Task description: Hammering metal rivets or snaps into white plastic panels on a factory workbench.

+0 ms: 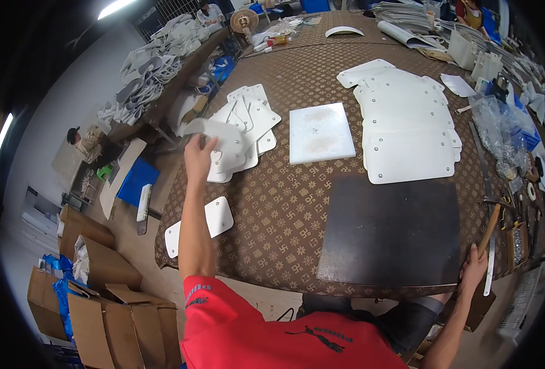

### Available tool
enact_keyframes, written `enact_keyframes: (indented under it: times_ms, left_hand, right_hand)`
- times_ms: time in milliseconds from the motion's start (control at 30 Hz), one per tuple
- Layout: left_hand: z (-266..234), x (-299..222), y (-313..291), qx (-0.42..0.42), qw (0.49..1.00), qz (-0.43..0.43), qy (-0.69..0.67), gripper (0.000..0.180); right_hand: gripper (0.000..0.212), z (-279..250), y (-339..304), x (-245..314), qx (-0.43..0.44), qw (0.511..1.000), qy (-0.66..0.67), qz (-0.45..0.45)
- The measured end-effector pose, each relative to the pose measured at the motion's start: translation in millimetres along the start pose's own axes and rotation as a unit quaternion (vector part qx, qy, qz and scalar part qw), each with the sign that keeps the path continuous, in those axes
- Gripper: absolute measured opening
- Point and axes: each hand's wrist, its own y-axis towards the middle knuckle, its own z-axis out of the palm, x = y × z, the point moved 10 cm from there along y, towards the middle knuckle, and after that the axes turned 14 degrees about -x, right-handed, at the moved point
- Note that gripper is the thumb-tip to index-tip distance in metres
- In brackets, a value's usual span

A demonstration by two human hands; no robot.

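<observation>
My left hand reaches over the table's left side, closed on the edge of a white panel, which is smeared by motion. Beneath it lies a loose, fanned pile of white panels with rounded corners and small metal studs. At the table's right edge, my right hand is wrapped round the wooden handle of a hammer, its head pointing away from me. A black mat lies before me, and beyond it a thick white square board.
A neat spread of studded white panels covers the right middle. One more studded panel sits partly behind my left forearm. A metal ruler, a box of small parts and a clear plastic bag line the right edge. Cardboard boxes stand lower left.
</observation>
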Motion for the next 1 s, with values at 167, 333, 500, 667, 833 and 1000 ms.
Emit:
enact_keyframes:
  times_ms: [167, 333, 500, 667, 833, 1000]
  left_hand:
    - [27.0, -130.1, -109.0, 0.212, 0.965, 0.020, -0.155, 0.017]
    - [106.3, -159.4, -226.5, 0.412, 0.897, 0.069, -0.140, 0.028]
    - [183.9, -125.5, -315.5, 0.586, 0.804, 0.091, -0.040, 0.036]
    - [196.8, -121.4, -313.6, 0.540, 0.839, 0.054, -0.046, 0.036]
    - [182.9, -134.4, -302.0, 0.457, 0.881, 0.121, -0.015, 0.041]
    - [167.1, -136.1, -293.3, 0.365, 0.920, 0.126, -0.067, 0.037]
  right_hand:
    - [0.025, 0.2, -4.4, 3.7, 0.009, 1.000, -0.003, -0.004]
    - [0.025, 2.7, -1.8, 2.0, 0.021, 1.000, 0.001, -0.014]
    - [0.022, 5.1, -7.2, 8.7, 0.033, 0.999, -0.013, -0.023]
    - [0.020, 4.0, -8.9, 8.6, 0.026, 0.999, -0.003, -0.021]
    - [0.021, -1.2, -6.2, 5.7, 0.025, 0.999, -0.019, -0.026]
    - [0.025, -4.6, -9.9, 8.2, 0.028, 0.999, -0.019, -0.035]
